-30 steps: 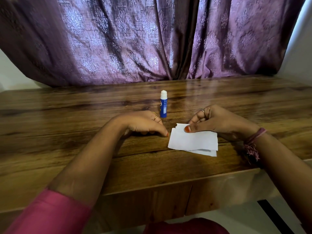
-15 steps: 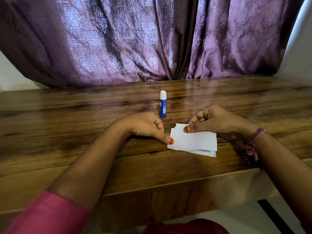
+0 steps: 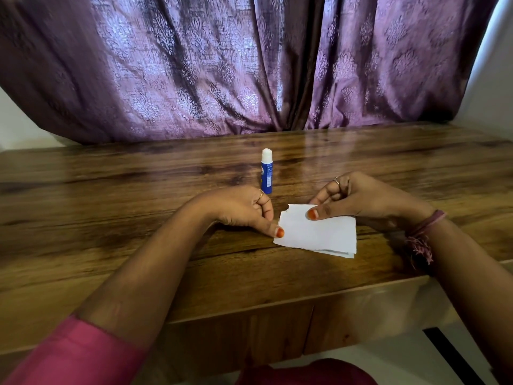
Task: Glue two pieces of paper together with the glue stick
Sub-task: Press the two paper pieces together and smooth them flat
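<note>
Two white rectangular paper sheets (image 3: 316,233) lie stacked, slightly offset, near the front edge of the brown wood-grain bench (image 3: 111,212), the lower sheet showing along the near edge. The right hand (image 3: 361,201) rests its thumb on the top sheet's far left corner, the other fingers curled loosely and clamped on nothing. The left hand (image 3: 244,209) lies on the bench, thumb tip touching the stack's left edge, fingers folded and empty. The blue cylindrical glue stick with a white cap (image 3: 266,171) stands upright just behind the left hand, untouched, cap apparently on; gluing has probably not begun.

Risks, as judged from this arrangement:
- The light sheets may slide or skew under a one-thumb hold, so the edges would bond misaligned.
- The left hand, lifting toward the stick, may knock over the narrow upright tube.
- The torn far left corner may rip further if peeled there.
- Glue may smear onto the bench if spread past the paper's edge.
</note>
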### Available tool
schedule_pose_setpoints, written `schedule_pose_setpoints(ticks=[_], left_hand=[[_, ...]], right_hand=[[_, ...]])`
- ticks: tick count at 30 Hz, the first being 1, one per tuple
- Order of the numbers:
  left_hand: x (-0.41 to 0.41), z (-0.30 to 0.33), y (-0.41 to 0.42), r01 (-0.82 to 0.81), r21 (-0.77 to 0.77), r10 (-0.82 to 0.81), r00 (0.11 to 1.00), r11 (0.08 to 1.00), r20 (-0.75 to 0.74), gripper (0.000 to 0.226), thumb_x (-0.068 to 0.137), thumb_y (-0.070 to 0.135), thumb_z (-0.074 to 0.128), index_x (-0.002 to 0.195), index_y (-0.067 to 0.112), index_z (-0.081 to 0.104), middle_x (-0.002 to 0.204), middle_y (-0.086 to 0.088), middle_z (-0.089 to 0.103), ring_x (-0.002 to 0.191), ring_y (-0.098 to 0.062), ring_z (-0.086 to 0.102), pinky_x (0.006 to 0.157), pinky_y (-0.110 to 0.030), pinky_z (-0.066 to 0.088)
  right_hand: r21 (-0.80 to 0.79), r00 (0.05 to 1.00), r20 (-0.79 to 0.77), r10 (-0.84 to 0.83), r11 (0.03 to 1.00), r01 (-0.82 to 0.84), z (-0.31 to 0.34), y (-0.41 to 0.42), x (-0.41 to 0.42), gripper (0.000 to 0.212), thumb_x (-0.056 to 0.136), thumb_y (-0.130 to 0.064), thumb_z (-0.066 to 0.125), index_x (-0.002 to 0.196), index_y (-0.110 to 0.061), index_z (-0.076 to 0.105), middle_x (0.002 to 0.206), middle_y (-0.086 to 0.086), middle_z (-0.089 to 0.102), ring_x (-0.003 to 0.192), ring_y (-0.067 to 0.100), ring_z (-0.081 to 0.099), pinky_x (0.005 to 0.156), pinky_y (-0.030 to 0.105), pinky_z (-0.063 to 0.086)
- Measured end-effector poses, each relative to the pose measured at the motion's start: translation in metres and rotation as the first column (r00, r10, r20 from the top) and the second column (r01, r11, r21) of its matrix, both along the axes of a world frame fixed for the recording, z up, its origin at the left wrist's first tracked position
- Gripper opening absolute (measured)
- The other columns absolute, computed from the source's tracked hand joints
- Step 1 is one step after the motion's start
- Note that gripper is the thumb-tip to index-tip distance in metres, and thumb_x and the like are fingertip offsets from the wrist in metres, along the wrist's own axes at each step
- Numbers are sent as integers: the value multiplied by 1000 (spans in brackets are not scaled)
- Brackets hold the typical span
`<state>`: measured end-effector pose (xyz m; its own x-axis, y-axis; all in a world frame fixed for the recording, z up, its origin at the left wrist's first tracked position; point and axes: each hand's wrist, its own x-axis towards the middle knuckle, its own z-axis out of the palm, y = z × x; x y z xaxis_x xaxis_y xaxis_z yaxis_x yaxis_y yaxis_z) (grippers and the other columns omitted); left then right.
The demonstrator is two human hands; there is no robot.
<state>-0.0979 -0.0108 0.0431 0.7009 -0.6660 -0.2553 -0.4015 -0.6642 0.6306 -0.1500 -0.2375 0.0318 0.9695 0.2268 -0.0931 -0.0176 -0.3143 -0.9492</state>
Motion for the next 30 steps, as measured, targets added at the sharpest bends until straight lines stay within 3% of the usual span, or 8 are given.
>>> schedule_pose_setpoints(ticks=[6,11,17,22,30], left_hand=[[-1,1,-1,-1,-6,1,1000,1000,-12,21,75,26,76,70,20,57,37,17,46,36,3,38,55,-24,29],[-3,2,-1,-4,3,4,1000,1000,-16,19,77,25,74,72,19,56,37,20,49,36,7,42,55,-22,31],[-3,2,-1,-7,3,7,1000,1000,-23,20,76,26,75,72,19,57,37,19,48,36,5,41,55,-22,30],[-2,1,0,-18,3,18,1000,1000,-22,20,74,29,77,72,20,59,39,18,48,37,3,40,54,-23,30],[-4,3,-2,-14,6,15,1000,1000,-16,20,76,26,75,70,20,56,37,22,48,36,8,42,55,-22,29]], right_hand=[[-12,1000,-10,5,1000,-6,2,-2,-2,34,68,-3,74,97,12,67,90,23,72,66,19,71,58,23,57],[-16,1000,-10,0,1000,0,3,-8,-4,27,69,-1,74,94,9,69,88,23,73,66,19,70,59,24,56],[-12,1000,9,-23,1000,23,5,-14,-5,25,71,4,73,96,6,68,70,10,72,57,10,65,43,15,45],[-19,1000,-16,-2,1000,2,7,-25,-5,34,64,-4,77,97,-2,70,77,11,72,66,14,65,50,17,51],[-76,1000,4,31,997,-31,9,-31,-9,27,67,3,74,92,-6,69,78,8,73,67,10,67,52,16,52]])
